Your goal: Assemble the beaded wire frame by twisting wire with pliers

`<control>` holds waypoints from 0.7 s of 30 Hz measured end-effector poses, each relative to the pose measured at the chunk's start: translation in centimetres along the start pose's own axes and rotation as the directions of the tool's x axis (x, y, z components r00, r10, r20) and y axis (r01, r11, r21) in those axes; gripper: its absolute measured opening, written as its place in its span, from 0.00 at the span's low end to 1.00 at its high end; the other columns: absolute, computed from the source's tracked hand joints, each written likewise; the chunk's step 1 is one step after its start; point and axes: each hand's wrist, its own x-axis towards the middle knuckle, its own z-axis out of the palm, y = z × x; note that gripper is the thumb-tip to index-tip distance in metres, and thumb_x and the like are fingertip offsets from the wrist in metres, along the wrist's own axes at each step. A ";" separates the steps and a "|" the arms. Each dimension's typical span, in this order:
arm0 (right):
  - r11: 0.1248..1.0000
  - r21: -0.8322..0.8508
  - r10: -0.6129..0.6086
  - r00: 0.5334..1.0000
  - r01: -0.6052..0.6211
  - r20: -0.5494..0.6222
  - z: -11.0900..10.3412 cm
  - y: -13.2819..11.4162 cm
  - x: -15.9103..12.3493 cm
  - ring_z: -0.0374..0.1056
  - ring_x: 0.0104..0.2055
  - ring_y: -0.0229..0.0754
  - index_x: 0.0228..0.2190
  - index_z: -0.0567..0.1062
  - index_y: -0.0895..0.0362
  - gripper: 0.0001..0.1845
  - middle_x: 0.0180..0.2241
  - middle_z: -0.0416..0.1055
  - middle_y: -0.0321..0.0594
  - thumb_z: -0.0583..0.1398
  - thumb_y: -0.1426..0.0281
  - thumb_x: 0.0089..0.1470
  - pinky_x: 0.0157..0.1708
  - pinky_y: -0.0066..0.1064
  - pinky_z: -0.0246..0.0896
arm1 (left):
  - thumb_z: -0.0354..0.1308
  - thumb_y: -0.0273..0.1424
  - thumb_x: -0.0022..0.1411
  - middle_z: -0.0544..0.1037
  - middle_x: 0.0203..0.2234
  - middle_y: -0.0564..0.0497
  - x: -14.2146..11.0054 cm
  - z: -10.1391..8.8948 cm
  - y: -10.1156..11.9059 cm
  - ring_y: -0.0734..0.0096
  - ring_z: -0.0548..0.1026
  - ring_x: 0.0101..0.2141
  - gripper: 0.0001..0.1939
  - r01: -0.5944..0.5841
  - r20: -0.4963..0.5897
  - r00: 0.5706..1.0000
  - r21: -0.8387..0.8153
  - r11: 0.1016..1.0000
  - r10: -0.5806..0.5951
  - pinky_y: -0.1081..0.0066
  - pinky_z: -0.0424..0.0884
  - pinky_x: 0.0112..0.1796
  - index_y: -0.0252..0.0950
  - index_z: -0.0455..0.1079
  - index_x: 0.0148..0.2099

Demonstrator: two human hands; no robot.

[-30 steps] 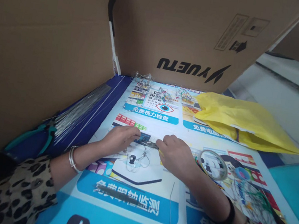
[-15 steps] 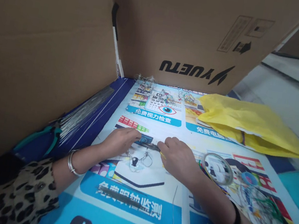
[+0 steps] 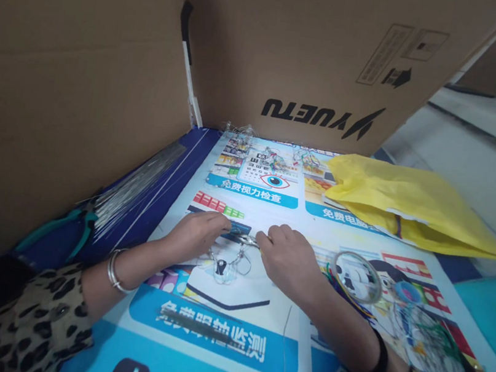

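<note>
My right hand (image 3: 288, 259) is closed around small metal pliers (image 3: 247, 240), whose jaws point left toward my other hand. My left hand (image 3: 198, 232) is closed in a pinch at the left end of a bent wire piece (image 3: 241, 253). Thin loops and a small dark part (image 3: 220, 265) hang from this piece between my hands, just above the printed sheet (image 3: 224, 347). The plier jaws are at the wire's upper right; whether they grip it is too small to tell.
Cardboard walls (image 3: 232, 41) stand behind and to the left. Teal-handled pliers (image 3: 82, 236) and a bundle of straight wires (image 3: 132, 193) lie left. A yellow bag (image 3: 413, 201), a tape roll (image 3: 358, 277) and tangled wires (image 3: 433, 338) are on the right.
The plier jaws look turned slightly and sit a little closer to the wire piece. Both hands keep their grip; the whole view has shifted slightly left.
</note>
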 end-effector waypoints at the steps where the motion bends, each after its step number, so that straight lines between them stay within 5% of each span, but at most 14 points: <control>1: 1.000 -0.006 -0.001 1.000 0.001 -0.001 0.0 0.0 0.0 0.57 0.35 0.44 0.34 0.69 0.56 0.08 0.30 0.65 0.41 0.52 0.76 0.55 0.30 0.34 0.42 | 0.48 0.24 0.63 0.74 0.29 0.50 0.0 0.0 0.0 0.72 0.72 0.31 0.06 0.005 0.004 1.000 0.007 1.000 -0.005 0.74 0.67 0.33 0.34 0.66 0.37; 21: 1.000 0.007 -0.007 0.999 0.007 0.034 -0.2 -0.1 0.4 0.58 0.35 0.44 0.33 0.68 0.56 0.07 0.31 0.65 0.41 0.53 0.77 0.54 0.27 0.33 0.41 | 0.47 0.21 0.61 0.74 0.29 0.50 0.0 0.2 -0.2 0.71 0.73 0.32 0.07 -0.044 0.061 0.998 0.153 0.987 0.035 0.74 0.67 0.33 0.34 0.65 0.36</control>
